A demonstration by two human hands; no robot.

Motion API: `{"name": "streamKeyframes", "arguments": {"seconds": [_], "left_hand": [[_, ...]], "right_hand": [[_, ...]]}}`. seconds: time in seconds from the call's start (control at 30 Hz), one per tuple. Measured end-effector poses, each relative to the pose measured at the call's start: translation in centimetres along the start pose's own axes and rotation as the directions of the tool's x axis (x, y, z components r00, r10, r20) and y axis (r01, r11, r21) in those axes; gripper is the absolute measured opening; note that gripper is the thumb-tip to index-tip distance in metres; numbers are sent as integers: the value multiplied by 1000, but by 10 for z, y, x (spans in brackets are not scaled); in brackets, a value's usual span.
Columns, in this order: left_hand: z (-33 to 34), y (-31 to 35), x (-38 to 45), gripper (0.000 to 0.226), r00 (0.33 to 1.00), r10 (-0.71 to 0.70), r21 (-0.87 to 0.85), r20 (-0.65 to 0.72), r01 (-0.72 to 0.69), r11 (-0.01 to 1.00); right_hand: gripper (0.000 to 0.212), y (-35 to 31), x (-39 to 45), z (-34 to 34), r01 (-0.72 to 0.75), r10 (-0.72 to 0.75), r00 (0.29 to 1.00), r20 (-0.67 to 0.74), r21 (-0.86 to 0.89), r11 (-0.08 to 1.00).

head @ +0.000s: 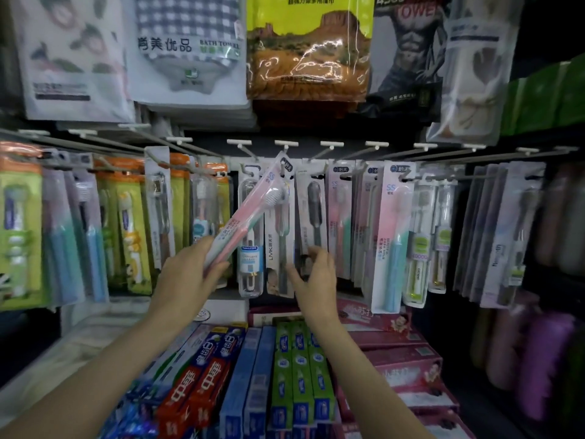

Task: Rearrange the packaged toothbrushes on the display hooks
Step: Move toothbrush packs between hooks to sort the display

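My left hand (190,270) grips the lower end of a pink packaged toothbrush (250,210), which tilts up to the right with its top near a central display hook (283,150). My right hand (311,274) reaches to the bottom of a hanging grey toothbrush pack (311,210); its fingers are curled at the pack's lower edge, blurred, so the hold is unclear. A clear-cased toothbrush pack (251,248) and a white pack (278,236) hang between my hands. A pink-and-blue pack (392,236) hangs further right.
Rows of toothbrush packs fill hooks to the left (126,223) and right (506,232). Packaged towels (190,49) hang above. Toothpaste boxes (285,375) lie stacked on the shelf below my arms. The far right is dark.
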State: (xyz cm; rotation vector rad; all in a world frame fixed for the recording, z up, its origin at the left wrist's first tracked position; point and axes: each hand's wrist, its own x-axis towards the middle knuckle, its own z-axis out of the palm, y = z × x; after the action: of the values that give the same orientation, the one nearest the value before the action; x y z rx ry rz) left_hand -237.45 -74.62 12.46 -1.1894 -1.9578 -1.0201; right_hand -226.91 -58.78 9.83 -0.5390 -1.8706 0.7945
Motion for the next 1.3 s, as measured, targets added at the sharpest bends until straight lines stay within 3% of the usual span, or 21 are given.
{"name": "streamKeyframes", "arguments": {"seconds": [0.1,0.2,0.3,0.4,0.5,0.6,0.63,0.77,0.87,1.17,1.3], "left_hand": [[-12,-2,4,20,999,36,54,5,-36,998],[-19,-3,7,28,999,36,55,39,-38,998],[-22,-2,8,37,998,21,77,60,-26,997],[-19,0,7,40,998,11,79,63,-16,997],[-15,2,6,35,998,-2,79,61,-3,997],[-14,3,4,32,998,-14,57,63,11,998],[-16,3,4,31,998,-16,48,63,13,999],[-21,-1,6,32,998,9,52,69,-12,999],[-24,-1,9,35,997,18,81,71,-24,996],[-20,3,6,35,996,-28,82,86,21,996],[-23,-1,8,35,996,-28,103,82,19,994]], "right_hand": [[49,-13,16,21,-68,68,998,13,-24,997],[43,-21,18,24,-79,79,996,-40,-12,997],[51,-22,10,7,26,-26,998,-50,5,1000],[57,-23,10,-21,142,-141,990,18,-114,983],[61,-28,20,-47,198,-167,978,129,-290,936],[68,-35,22,-53,358,-208,924,320,-538,764],[69,-33,20,-52,360,-200,922,331,-542,760],[59,-18,-2,-68,139,-98,985,141,-326,935],[56,-2,-13,-81,-48,60,997,57,-196,980],[70,-34,24,-83,63,-63,998,18,-525,849],[62,-35,31,-73,37,-16,998,55,-409,912]]}}
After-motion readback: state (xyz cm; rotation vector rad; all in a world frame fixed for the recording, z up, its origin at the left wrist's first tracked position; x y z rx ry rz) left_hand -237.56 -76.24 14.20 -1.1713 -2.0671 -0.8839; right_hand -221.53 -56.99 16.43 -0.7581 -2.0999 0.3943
